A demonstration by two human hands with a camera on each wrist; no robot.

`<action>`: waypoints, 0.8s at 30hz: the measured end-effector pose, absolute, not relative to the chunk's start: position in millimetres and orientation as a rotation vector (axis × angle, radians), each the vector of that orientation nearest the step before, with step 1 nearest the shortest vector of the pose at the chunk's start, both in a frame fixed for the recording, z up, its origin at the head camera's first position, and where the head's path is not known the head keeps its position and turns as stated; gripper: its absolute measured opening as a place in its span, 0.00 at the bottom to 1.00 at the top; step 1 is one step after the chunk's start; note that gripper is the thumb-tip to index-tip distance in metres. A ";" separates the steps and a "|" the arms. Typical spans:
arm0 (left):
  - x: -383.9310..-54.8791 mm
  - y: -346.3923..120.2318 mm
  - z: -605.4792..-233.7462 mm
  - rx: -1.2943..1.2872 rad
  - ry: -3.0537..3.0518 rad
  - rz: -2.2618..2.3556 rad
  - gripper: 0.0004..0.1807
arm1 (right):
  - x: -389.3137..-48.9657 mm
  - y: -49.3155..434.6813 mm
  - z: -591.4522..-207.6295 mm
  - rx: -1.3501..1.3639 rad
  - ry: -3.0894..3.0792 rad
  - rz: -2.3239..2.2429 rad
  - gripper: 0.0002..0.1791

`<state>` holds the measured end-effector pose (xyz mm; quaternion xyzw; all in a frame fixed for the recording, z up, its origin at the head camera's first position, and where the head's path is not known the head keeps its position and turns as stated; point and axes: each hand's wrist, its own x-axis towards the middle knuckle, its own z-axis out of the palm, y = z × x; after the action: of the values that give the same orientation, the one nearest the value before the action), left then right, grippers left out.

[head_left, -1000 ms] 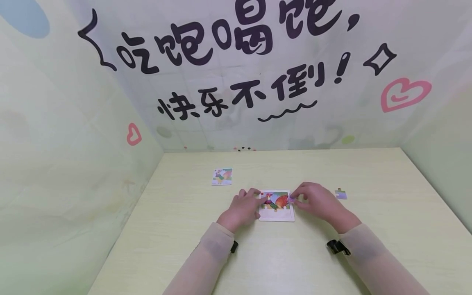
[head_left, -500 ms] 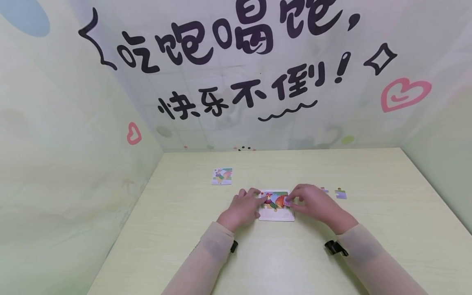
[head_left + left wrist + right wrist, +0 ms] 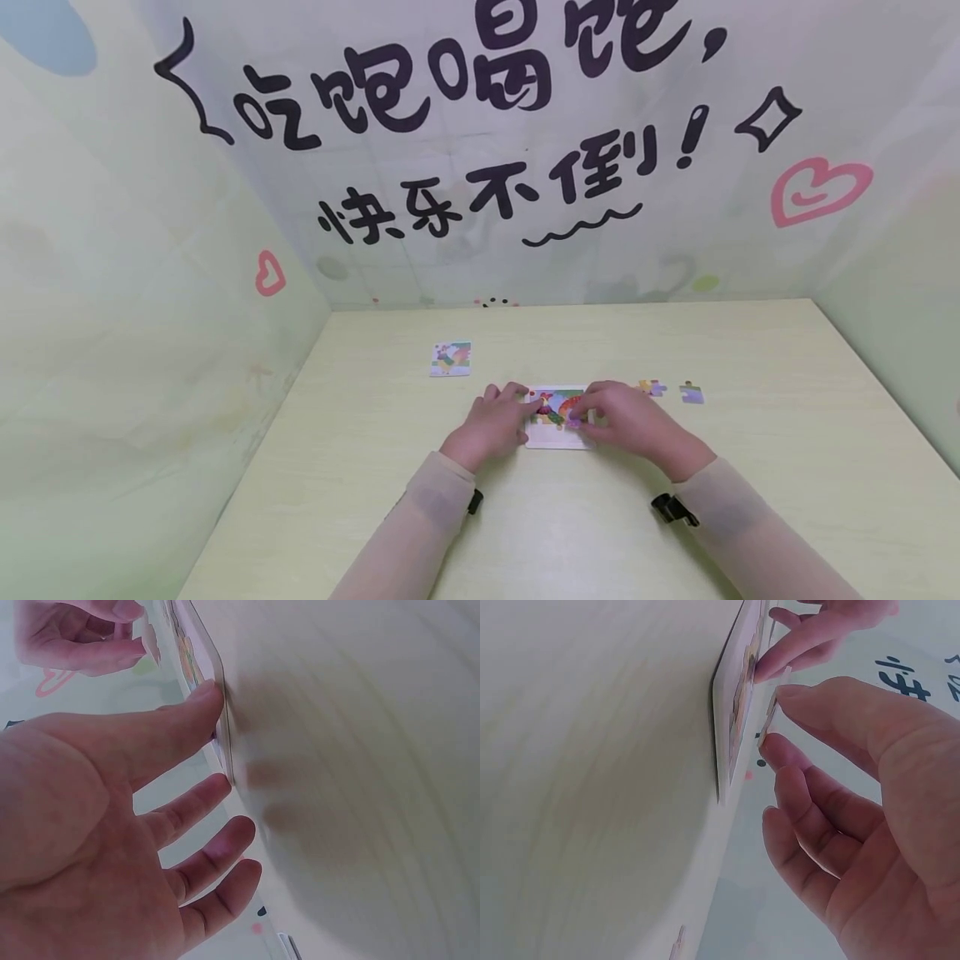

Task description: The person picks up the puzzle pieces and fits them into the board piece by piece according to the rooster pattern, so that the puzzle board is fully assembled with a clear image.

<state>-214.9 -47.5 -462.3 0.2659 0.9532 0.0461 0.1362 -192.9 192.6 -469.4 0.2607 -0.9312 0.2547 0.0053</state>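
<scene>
The right hand pinches a thin, flat jigsaw piece between thumb and finger, a narrow grip with purple showing at its edge. Directly below that grip lies the puzzle board, a stiff slab with a smooth white border and rounded corners, its glossy picture a rooster in reds, oranges and greens, with the strip nearest the person bare white. To the left of the grip, the left hand holds nothing; its fingers are spread, touching the board's left side. To the right of the grip, loose pieces with knobbed, notched outlines rest on the pale, wood-grained table; beyond it to the left lies a small rooster card. The head view shows the picture and these pieces' colours, but merges held piece and board; the right wrist view shows the piece tilted on edge, apart from the board, and the left wrist view shows the left thumb against the rim.
</scene>
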 end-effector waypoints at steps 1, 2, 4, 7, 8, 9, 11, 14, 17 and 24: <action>-214.8 -47.5 -462.3 0.769 2.758 0.140 0.35 | -192.6 191.8 -469.8 0.823 -2.918 0.798 0.09; -214.6 -47.7 -462.3 0.769 2.755 0.146 0.35 | -192.4 191.1 -470.3 0.833 -2.917 0.800 0.09; -214.6 -47.7 -462.7 0.771 2.755 0.147 0.35 | -192.0 189.3 -471.4 0.848 -2.915 0.792 0.08; -215.0 -47.7 -463.4 0.775 2.756 0.145 0.34 | -191.4 186.9 -473.0 0.877 -2.909 0.774 0.07; -215.2 -47.6 -463.6 0.775 2.757 0.143 0.35 | -191.4 185.9 -473.5 0.887 -2.903 0.766 0.07; -215.4 -47.5 -463.9 0.773 2.758 0.142 0.35 | -191.2 184.9 -474.0 0.894 -2.899 0.748 0.07; -215.7 -47.7 -464.5 0.768 2.756 0.151 0.35 | -191.1 182.6 -475.3 0.902 -2.895 0.717 0.07; -216.2 -48.0 -465.2 0.766 2.752 0.166 0.35 | -190.8 178.9 -477.1 0.914 -2.885 0.668 0.07; -216.2 -48.4 -465.3 0.771 2.753 0.168 0.35 | -190.1 174.8 -478.0 0.933 -2.873 0.648 0.06; -216.2 -49.2 -465.2 0.778 2.759 0.160 0.34 | -189.8 166.9 -477.0 0.984 -2.861 0.614 0.06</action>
<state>-216.2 -49.2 -465.2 0.2684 0.9522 0.0553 0.1350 -189.8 166.9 -477.0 0.3187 -0.9263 0.1989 0.0273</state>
